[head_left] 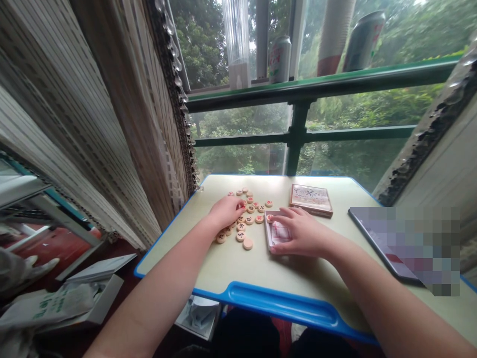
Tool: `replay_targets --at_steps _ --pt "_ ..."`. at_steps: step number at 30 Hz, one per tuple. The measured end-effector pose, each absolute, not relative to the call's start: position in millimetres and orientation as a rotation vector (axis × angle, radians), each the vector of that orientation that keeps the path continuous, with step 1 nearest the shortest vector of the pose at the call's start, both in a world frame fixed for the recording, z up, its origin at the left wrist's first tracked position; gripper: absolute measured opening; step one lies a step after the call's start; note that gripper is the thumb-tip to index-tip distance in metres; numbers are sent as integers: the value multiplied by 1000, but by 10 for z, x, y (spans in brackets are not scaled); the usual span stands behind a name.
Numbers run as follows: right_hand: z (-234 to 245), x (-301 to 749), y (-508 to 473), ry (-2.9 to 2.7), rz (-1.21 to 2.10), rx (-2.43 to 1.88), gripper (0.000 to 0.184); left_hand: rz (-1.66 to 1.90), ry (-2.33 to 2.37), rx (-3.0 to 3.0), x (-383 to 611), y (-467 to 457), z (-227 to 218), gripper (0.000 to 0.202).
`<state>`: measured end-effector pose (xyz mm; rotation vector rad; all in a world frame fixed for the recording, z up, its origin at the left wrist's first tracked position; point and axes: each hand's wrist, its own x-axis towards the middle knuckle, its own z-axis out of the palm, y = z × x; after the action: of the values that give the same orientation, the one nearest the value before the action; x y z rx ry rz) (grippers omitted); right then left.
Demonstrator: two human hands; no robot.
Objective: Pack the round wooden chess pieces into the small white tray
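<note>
1. Your table (238, 268) fills the middle of the view. It has a pale top with a blue rim and stands right against the green-framed window (298, 129). A slatted blind (93, 114) hangs down its left side.
2. On your right, a dark flat tablet (406, 243) lies at an angle on the tabletop, well apart from both hands. Its face is blurred out.
3. Up on the window ledge stand two drink cans (279, 58) (363, 41). A stack of clear cups (237, 40) and a stack of paper cups (335, 35) stand there too.
4. A printed box lid (311, 200) lies flat toward the window, just beyond your right hand.
5. Your right hand (300, 232) lies palm down and spread out on a shallow box tray (278, 232). The fingers stretch across its far edge and the thumb runs along its near edge. It is pressing on the tray, not lifting it.
6. Your left hand (226, 211) is palm down with the fingers curled loosely over the heap of round wooden game pieces (249, 219). The fingertips touch a red-marked one. You cannot tell from here whether any piece is actually pinched.
7. The pieces are scattered on the tabletop just left of the tray, between your two hands and a little beyond them. Some show red characters and some black.
8. One blank-faced piece (248, 243) sits alone at the near edge of the heap, just beside the tray's near left corner.
</note>
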<state>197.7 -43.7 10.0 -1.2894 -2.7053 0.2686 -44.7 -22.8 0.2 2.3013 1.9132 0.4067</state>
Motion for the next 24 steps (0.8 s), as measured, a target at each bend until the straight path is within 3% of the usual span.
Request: replay_targets --at_steps 6,8,10,12,24 --pt "121 1951 -476 -2681 210 -1231 92 581 1925 2355 -470 -165 -40 32" --pt "125 1865 -546 -2644 162 -1128 81 566 1931 2344 -484 -148 -46 30" --pt "120 1741 -636 -2608 118 -955 54 532 1932 2343 -497 -139 -51 27" --pt "108 1616 -720 -2623 110 -785 40 522 1951 2337 -507 -135 -55 27" --pt "77 1530 -744 -2717 173 -722 11 544 2031 2312 -539 -173 33 29"
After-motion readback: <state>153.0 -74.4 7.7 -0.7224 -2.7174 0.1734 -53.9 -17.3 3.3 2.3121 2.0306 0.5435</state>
